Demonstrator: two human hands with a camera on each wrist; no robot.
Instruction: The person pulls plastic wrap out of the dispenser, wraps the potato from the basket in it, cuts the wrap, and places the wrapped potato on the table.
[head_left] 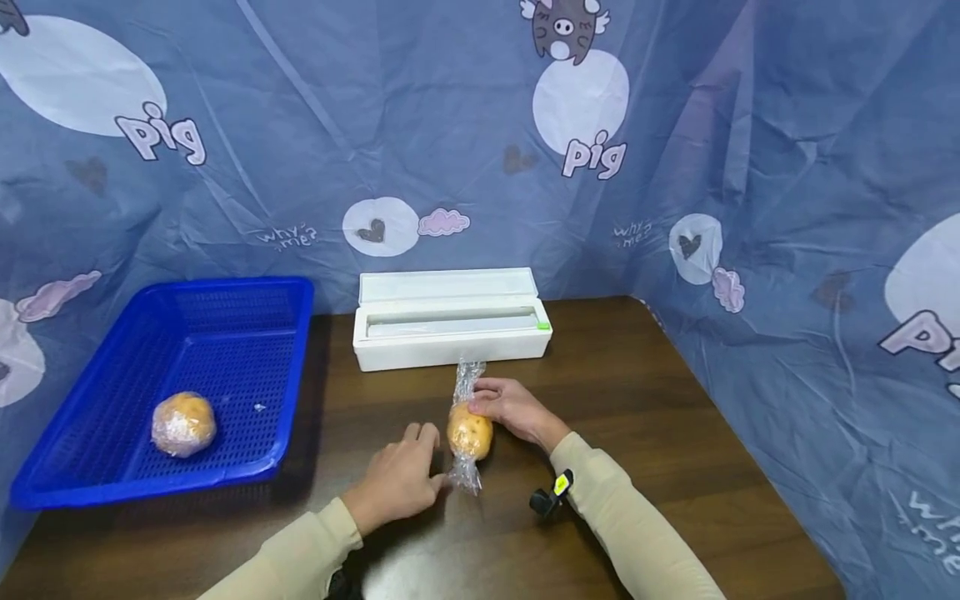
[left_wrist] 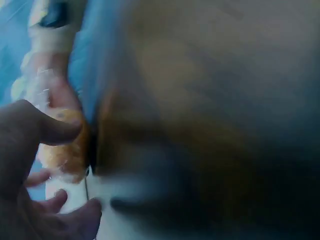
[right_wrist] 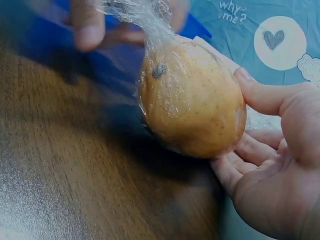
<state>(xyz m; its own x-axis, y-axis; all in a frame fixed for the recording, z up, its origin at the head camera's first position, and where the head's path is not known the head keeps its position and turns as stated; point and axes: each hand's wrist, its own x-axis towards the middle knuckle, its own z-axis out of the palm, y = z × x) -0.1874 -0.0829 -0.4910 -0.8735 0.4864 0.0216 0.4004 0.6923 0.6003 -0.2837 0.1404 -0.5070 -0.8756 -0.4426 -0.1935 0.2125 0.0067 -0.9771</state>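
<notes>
A potato (head_left: 470, 433) in clear plastic wrap stands out over the middle of the table, with twisted wrap tails at its far and near ends. My right hand (head_left: 513, 407) holds it from the right, thumb on one side and fingers beneath, as the right wrist view shows on the potato (right_wrist: 192, 105). To its left is my left hand (head_left: 401, 475), fingers loosely bent and thumb apart, close by the near wrap tail (head_left: 465, 475). In the left wrist view the thumb of my left hand (left_wrist: 30, 165) overlaps the potato (left_wrist: 65, 155).
On the left sits a blue plastic basket (head_left: 288, 400) with another wrapped potato (head_left: 183, 425) in it. A white cling film box (head_left: 453, 343) stands at the back of the wooden table (head_left: 637, 367), lid raised. Behind hangs a blue printed cloth (head_left: 450, 125).
</notes>
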